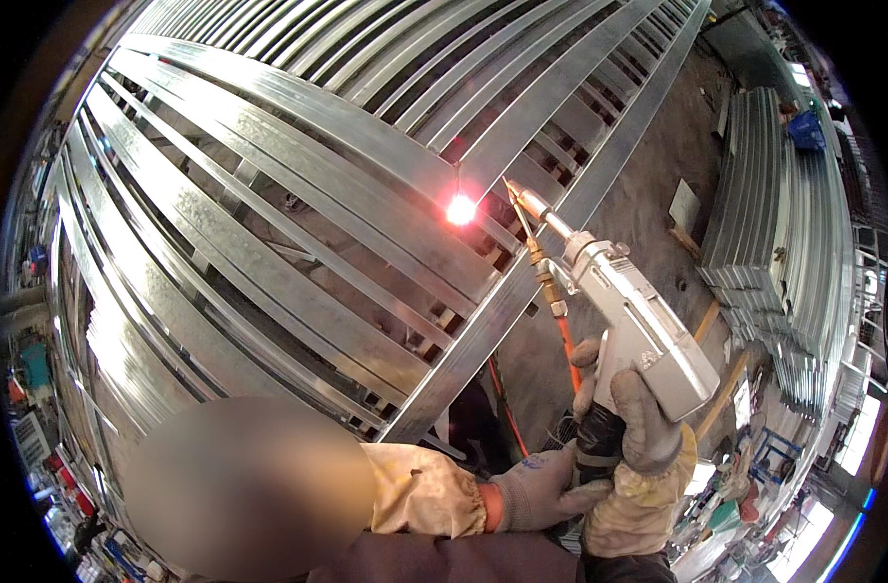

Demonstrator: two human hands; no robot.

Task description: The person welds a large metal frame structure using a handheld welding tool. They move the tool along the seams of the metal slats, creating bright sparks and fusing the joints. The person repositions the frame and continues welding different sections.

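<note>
Right hand [650,428] clenches the silver pistol-shaped metal torch [646,325], aimed up-left toward grey steel bars [385,154]; left hand [533,486] clasps its black base [599,437].

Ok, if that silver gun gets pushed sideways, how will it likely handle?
The silver gun will probably move stiffly as one piece, given its solid-looking body. Weight may sit toward its blocky rear, since the nozzle is slim. It likely won't swing quite freely: an orange hose meets the brass fitting alongside, so expect some drag.
</note>
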